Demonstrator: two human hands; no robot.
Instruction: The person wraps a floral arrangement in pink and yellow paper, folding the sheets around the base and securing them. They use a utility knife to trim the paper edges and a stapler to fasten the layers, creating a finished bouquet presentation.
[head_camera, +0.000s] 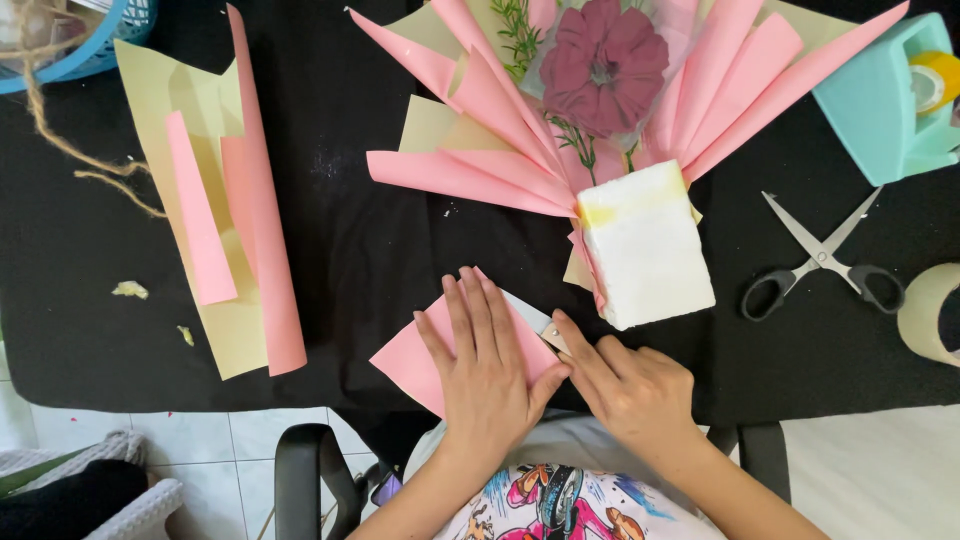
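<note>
Two hands work on a pink paper sheet (415, 355) at the near edge of the black table (380, 250): the left hand (487, 365) lies flat with its fingers spread, pressing the sheet down, and the right hand (625, 385) sits just beside it, its pointing finger stretched out to the sheet's folded corner. Right behind the hands stands a white foam block (648, 245) with pink paper folds (480, 130) fanned around a dark red flower (603, 68). Off to the right lie black-handled scissors (825, 257) and a blue tape holder (885, 95), and to the left rest more pink and yellow paper sheets (225, 210).
</note>
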